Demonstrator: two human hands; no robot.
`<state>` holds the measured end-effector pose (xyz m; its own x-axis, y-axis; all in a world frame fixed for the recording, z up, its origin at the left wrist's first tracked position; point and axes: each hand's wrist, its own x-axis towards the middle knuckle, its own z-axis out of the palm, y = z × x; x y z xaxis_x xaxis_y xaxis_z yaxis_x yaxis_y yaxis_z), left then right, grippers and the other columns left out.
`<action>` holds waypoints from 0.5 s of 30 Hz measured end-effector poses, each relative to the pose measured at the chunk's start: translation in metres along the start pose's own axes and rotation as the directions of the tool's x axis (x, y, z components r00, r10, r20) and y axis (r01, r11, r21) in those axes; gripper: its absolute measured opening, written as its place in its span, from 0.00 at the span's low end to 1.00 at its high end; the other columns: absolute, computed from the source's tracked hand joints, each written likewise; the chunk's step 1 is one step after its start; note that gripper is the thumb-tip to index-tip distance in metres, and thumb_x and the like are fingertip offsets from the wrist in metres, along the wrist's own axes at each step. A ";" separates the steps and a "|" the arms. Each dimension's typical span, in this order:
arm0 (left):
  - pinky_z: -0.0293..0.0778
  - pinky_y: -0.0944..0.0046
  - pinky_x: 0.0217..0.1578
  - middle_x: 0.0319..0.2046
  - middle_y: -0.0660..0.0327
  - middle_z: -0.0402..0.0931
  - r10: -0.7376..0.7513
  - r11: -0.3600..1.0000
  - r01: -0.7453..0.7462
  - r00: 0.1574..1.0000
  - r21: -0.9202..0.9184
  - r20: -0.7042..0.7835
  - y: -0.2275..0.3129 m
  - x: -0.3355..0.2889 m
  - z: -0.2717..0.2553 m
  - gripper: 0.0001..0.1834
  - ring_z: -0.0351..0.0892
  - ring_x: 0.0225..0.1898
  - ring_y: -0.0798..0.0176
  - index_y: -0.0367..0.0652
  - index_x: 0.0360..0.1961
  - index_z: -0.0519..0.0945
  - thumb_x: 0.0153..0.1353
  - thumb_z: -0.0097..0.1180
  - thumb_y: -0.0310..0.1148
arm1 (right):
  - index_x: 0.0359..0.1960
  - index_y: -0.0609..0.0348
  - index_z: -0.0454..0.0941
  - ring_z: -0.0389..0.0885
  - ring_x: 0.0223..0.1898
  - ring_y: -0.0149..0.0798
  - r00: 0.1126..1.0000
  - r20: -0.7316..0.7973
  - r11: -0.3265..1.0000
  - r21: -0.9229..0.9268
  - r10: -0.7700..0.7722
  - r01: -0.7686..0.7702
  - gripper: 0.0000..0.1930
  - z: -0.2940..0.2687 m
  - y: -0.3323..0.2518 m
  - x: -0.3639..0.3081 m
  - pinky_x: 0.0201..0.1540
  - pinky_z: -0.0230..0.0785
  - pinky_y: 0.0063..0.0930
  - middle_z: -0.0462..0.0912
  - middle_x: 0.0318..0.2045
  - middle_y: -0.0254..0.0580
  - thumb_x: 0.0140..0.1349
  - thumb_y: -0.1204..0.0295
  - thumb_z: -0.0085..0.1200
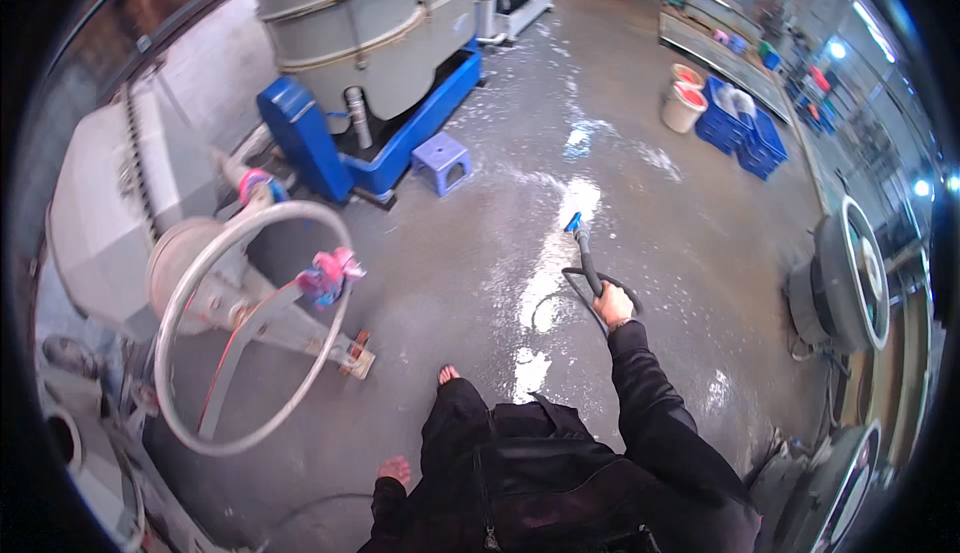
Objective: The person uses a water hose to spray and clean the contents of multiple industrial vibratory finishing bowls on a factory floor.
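Out in front of me, my right hand (613,305) is wrapped round a dark hose (589,265) that ends in a blue nozzle (573,222). The nozzle points ahead, over the wet floor (640,243). Just behind the grip, the hose bends into a loop around my hand and wrist. Black sleeve covers my right forearm. No part of my left hand can be made out. Two bare feet (395,471) show below, at the left of my dark clothing.
A large metal handwheel (165,358) with cloth tied on it stands close on the left. Beyond are a round grey machine on a blue base (415,128) and a purple stool (441,163). Blue crates (722,118), buckets (683,111) and a round grey machine (812,293) stand right.
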<state>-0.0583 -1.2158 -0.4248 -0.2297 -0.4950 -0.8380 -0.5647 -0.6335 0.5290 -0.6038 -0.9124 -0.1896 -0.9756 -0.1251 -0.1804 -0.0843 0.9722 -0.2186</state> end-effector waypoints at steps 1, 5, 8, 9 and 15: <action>0.75 0.56 0.28 0.31 0.55 0.78 0.037 0.999 -0.036 0.999 -0.007 0.002 0.035 0.005 0.014 0.18 0.77 0.28 0.59 0.41 0.45 0.75 0.59 0.46 0.40 | 0.40 0.55 0.75 0.79 0.37 0.52 0.999 -0.015 0.998 0.031 0.047 -0.047 0.17 -0.006 0.001 0.009 0.40 0.72 0.42 0.80 0.32 0.52 0.47 0.66 0.53; 0.75 0.67 0.28 0.33 0.57 0.78 0.235 0.968 -0.246 0.959 0.053 0.158 0.186 0.010 0.086 0.12 0.77 0.28 0.67 0.41 0.45 0.75 0.61 0.44 0.27 | 0.39 0.57 0.76 0.78 0.38 0.54 0.979 -0.046 0.975 0.115 0.199 -0.192 0.16 -0.023 0.003 0.039 0.42 0.71 0.43 0.80 0.34 0.54 0.48 0.66 0.52; 0.75 0.71 0.29 0.34 0.57 0.78 0.311 0.925 -0.360 0.901 0.121 0.303 0.284 0.016 0.137 0.12 0.77 0.30 0.69 0.39 0.45 0.75 0.62 0.45 0.27 | 0.38 0.57 0.77 0.78 0.39 0.54 0.927 -0.067 0.920 0.169 0.370 -0.355 0.15 -0.030 0.019 0.052 0.43 0.71 0.43 0.79 0.34 0.56 0.47 0.68 0.51; 0.74 0.72 0.30 0.34 0.57 0.78 0.341 0.911 -0.401 0.865 0.098 0.368 0.313 0.019 0.156 0.12 0.77 0.31 0.69 0.39 0.46 0.75 0.62 0.46 0.28 | 0.39 0.58 0.76 0.78 0.40 0.54 0.908 -0.072 0.898 0.200 0.413 -0.393 0.16 -0.022 0.038 0.058 0.43 0.71 0.43 0.79 0.35 0.58 0.46 0.69 0.50; 0.76 0.70 0.34 0.37 0.56 0.77 0.311 0.867 -0.477 0.743 0.143 0.593 0.437 0.027 0.231 0.13 0.78 0.35 0.66 0.39 0.47 0.74 0.61 0.48 0.29 | 0.37 0.60 0.78 0.78 0.41 0.53 0.691 0.088 0.660 0.231 0.718 -0.715 0.15 -0.002 0.109 0.013 0.44 0.71 0.42 0.79 0.36 0.56 0.45 0.72 0.51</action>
<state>-0.4946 -1.3687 -0.2471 -0.8162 -0.2125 -0.5373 -0.4931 -0.2285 0.8394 -0.6258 -0.8074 -0.2144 -0.7167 0.5938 -0.3658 0.6887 0.6853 -0.2368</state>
